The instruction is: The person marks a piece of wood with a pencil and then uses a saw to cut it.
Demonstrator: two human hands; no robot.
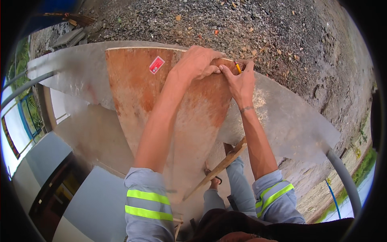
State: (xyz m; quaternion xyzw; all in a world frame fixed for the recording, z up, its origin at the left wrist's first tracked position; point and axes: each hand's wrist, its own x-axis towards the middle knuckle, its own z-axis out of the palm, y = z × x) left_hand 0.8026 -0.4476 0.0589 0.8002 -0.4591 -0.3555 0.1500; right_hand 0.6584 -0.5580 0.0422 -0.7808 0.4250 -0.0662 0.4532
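Observation:
A reddish-brown plywood board (pixel 141 92) with a small red-and-white sticker (pixel 156 64) lies on a larger pale, worn sheet (pixel 282 113). My left hand (pixel 197 60) grips the board's far edge, fingers bent over a thin pale edge there. Just right of it, my right hand (pixel 240 80) is closed around a yellow pencil (pixel 238 67) at the board's top right corner, its thumb almost touching my left fingers. Whether the pale line along that edge is a separate strip, I cannot tell.
A wooden batten (pixel 225 161) slants beneath, near my legs and foot (pixel 213 183). Gravel ground (pixel 250 24) lies beyond the sheets, with concrete blocks (pixel 70 38) at back left. Curved grey bars stand at left (pixel 28 82) and right (pixel 342 177); pale wall panels (pixel 88 201) show lower left.

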